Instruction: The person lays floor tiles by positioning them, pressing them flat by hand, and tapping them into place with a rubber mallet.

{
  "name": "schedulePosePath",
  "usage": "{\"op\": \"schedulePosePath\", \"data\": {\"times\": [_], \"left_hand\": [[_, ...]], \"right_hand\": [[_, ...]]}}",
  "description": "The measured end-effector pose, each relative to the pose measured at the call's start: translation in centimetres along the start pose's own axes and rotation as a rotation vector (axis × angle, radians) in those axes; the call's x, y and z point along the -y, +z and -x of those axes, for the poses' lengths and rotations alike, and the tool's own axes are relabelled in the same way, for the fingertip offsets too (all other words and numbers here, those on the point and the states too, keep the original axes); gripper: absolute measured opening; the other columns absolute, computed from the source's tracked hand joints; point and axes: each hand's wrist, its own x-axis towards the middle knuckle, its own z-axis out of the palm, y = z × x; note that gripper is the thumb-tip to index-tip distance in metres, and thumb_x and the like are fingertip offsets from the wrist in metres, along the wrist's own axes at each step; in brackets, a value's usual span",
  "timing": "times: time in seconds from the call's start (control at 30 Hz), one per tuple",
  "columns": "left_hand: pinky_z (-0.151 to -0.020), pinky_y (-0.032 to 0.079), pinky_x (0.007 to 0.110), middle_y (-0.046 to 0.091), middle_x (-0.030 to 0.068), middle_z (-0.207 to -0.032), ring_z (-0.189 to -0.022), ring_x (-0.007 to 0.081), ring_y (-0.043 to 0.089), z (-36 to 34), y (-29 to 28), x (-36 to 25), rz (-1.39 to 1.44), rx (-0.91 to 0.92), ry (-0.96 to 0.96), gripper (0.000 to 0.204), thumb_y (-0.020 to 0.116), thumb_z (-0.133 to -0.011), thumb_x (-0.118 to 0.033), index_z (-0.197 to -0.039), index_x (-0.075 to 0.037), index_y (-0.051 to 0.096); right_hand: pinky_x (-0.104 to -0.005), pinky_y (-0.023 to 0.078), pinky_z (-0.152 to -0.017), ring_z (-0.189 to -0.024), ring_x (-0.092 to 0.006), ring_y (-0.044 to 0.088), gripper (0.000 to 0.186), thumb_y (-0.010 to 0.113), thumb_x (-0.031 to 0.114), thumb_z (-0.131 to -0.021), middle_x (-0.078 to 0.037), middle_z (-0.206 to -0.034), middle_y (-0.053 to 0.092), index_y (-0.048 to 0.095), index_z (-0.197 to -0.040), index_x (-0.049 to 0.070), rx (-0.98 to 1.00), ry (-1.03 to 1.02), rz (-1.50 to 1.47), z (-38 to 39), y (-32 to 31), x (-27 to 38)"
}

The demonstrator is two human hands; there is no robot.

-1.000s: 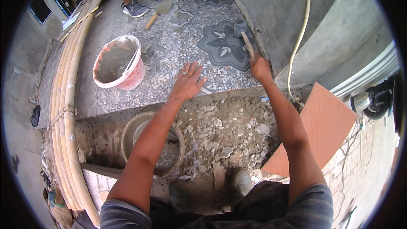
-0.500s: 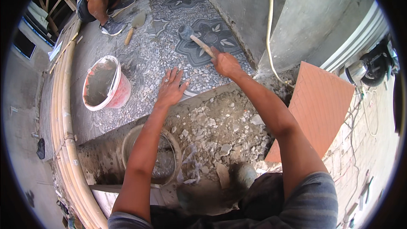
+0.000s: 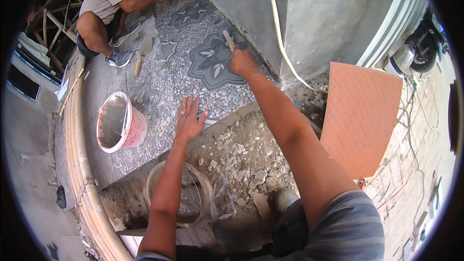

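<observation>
My right hand (image 3: pixel 243 62) grips the wooden handle of a mallet (image 3: pixel 228 40) above the far part of the patterned tile. The mallet's dark head barely stands out from the tile behind it. My left hand (image 3: pixel 188 121) rests with fingers spread on the pebble-patterned floor tile (image 3: pixel 227 99), close to its near edge. Grey flower shapes decorate this tile. To the left of that hand stands a red bucket (image 3: pixel 137 128) with grey mortar inside. A pointing trowel (image 3: pixel 138 65) lies farther off, beside the tiles.
A co-worker (image 3: pixel 104 5) crouches at the far left, holding a tool with a red part. Rubble (image 3: pixel 246 157) fills the strip before me, with a round tub (image 3: pixel 205 183) under my left forearm. An orange tile (image 3: pixel 362 116) leans at right; bamboo poles (image 3: pixel 77 140) run along the left.
My right hand has swung the mallet farther up and away. The left hand stays spread on the tile. The view has shifted, showing more of the co-worker.
</observation>
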Motion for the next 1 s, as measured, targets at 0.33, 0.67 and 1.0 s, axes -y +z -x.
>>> {"op": "schedulePosePath", "data": {"times": [0.33,0.67,1.0], "left_hand": [[-0.117,0.023,0.054,0.032,0.0206,-0.158,-0.147,0.0422,0.026,0.9,-0.7,-1.8,-0.013,-0.072,-0.001,0.062,0.049,-0.100,-0.045,-0.147,-0.005,0.044],[-0.117,0.022,0.054,0.031,0.0186,-0.159,-0.148,0.0407,0.025,0.7,-0.4,-1.5,-0.011,-0.033,-0.020,0.062,0.050,-0.100,-0.044,-0.148,-0.005,0.043],[-0.117,0.023,0.052,0.032,0.0194,-0.159,-0.147,0.0407,0.027,0.5,-0.6,-2.1,-0.020,-0.059,-0.009,0.061,0.051,-0.100,-0.043,-0.147,-0.004,0.044]], "right_hand": [[-0.0486,0.054,-0.088,-0.105,-0.0411,0.067,0.040,0.050,0.016,-0.093,-0.025,-0.110,0.068,0.054,-0.131,0.002,-0.072,0.060,-0.017,-2.3,0.7,1.1],[-0.0470,0.055,-0.088,-0.105,-0.0446,0.065,0.066,0.058,0.010,-0.084,-0.031,-0.124,0.058,0.034,-0.144,-0.008,-0.026,-0.082,-0.171,0.2,3.8,1.1],[-0.0514,0.048,-0.096,-0.113,-0.0436,0.061,0.061,0.054,0.026,-0.096,-0.027,-0.124,0.061,0.035,-0.149,0.003,0.063,-0.003,-0.162,0.5,0.8,-2.2]]}}
